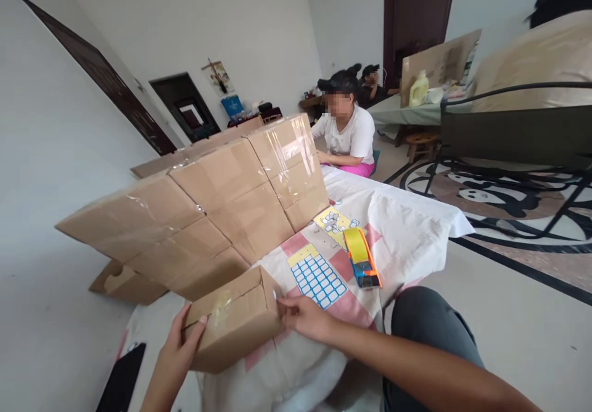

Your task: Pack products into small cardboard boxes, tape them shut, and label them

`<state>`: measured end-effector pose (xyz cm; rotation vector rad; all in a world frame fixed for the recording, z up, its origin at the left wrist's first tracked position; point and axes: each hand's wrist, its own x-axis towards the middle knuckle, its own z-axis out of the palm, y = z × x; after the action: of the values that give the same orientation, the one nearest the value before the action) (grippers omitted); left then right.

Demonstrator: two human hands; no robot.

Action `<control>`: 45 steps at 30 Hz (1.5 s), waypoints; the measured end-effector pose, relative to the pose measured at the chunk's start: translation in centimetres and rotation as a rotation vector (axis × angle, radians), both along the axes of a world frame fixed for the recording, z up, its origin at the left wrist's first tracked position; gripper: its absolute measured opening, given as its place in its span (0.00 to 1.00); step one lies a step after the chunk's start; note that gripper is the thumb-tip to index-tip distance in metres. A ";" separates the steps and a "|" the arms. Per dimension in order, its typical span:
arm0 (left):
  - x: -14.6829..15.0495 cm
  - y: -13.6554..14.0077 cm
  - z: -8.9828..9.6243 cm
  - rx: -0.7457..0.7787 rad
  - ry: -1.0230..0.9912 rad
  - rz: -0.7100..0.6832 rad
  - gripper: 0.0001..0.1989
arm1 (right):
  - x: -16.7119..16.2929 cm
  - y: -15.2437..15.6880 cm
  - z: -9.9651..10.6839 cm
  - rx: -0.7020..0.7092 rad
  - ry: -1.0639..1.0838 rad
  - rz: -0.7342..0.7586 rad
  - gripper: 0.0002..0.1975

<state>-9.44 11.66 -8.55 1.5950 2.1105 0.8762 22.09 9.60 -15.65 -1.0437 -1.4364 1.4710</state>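
Note:
A small cardboard box (240, 329) lies on the cloth-covered table in front of me, with clear tape across the seam on its top. My left hand (178, 344) grips its left end, thumb on top and fingers over the far edge. At the opposite end, my right hand (305, 318) has its fingers closed against the box's right side; part of the fingertips is hidden. To the right of the box rests a tape dispenser (362, 258) in orange and blue with a wide yellow roll.
Behind the box, taped cardboard boxes (222, 196) stand stacked like a wall. The patterned tablecloth (402, 214) hangs over the table edge. A person (354, 131) in a white top sits across the table. A dark flat object (123, 378) lies at lower left.

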 end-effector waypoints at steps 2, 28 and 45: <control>-0.3 0.2 -0.2 0.010 -0.018 -0.029 0.39 | 0.0 0.0 0.4 0.086 -0.043 0.002 0.18; -1.5 0.5 -1.9 -0.051 -0.280 -0.257 0.41 | 1.2 -4.7 6.9 0.440 -0.312 -0.121 0.75; 8.7 -2.6 -8.5 -0.161 0.351 -0.336 0.16 | 36.3 6.4 4.2 0.355 -0.621 -1.196 0.68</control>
<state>-0.77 9.09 -17.03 2.0495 1.9759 0.3266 58.39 16.03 -11.49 -1.7406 -1.0000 0.0292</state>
